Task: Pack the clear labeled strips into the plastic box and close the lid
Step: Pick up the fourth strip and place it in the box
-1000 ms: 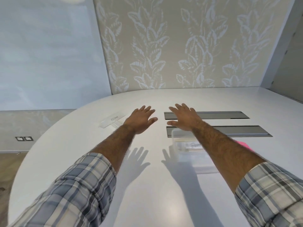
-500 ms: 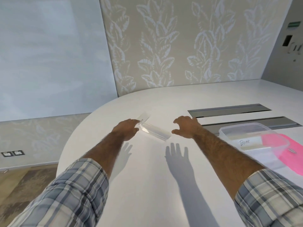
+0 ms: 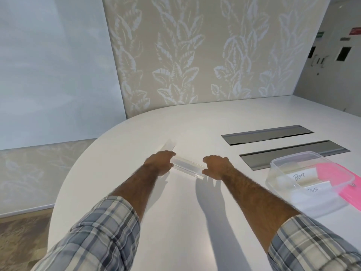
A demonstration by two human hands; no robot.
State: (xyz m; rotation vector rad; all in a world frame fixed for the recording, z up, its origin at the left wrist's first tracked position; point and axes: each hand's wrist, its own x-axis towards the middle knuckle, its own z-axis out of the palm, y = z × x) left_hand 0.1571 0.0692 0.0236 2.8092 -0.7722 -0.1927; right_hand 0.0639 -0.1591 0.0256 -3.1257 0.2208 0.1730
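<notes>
A clear strip [image 3: 187, 166] lies slanted just above the white table [image 3: 175, 222], between my two hands. My left hand [image 3: 159, 163] grips its far-left end with curled fingers. My right hand [image 3: 215, 166] pinches its near-right end. A second clear strip [image 3: 169, 147] lies on the table just beyond my left hand. The clear plastic box [image 3: 310, 180] stands open at the right with labelled strips inside; one label reads BEAR. A pink lid [image 3: 340, 182] lies against the box's right side.
Two long grey cable slots [image 3: 267, 136] [image 3: 295, 154] are set into the table behind the box. The table's curved edge runs to the left, with the floor below it. A leaf-patterned wall stands behind.
Both hands went from flat and spread on the table to curled around the ends of one clear strip. The view has swung left, so the box now sits at the right.
</notes>
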